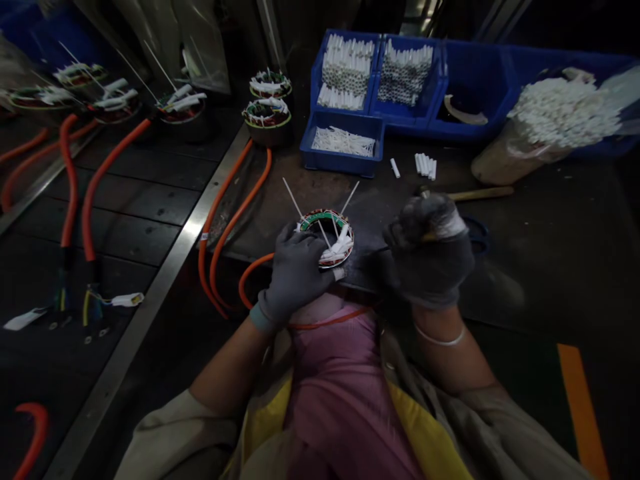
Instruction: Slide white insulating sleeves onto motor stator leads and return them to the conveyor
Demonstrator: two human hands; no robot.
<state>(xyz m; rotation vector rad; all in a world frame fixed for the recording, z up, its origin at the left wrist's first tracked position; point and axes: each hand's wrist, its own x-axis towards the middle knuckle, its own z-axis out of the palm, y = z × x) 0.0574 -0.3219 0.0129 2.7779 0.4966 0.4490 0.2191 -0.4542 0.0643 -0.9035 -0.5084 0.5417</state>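
My left hand, in a grey glove, grips the near left side of a motor stator at the table's front edge. The ring has a green inner rim, with white sleeves bunched on its right side. Several thin white cable ties stick up out of it. To the right of the stator, apart from it, my gloved right hand is closed. A thin dark tip and a yellowish bit show at its fingers, but the thing inside is hidden. An orange cable runs behind my left wrist.
Blue bins of white tubes stand at the back, with a blue tray of cable ties before them. Loose tubes, a wooden handle and a bag of white pieces lie right. More stators with orange cables stand left.
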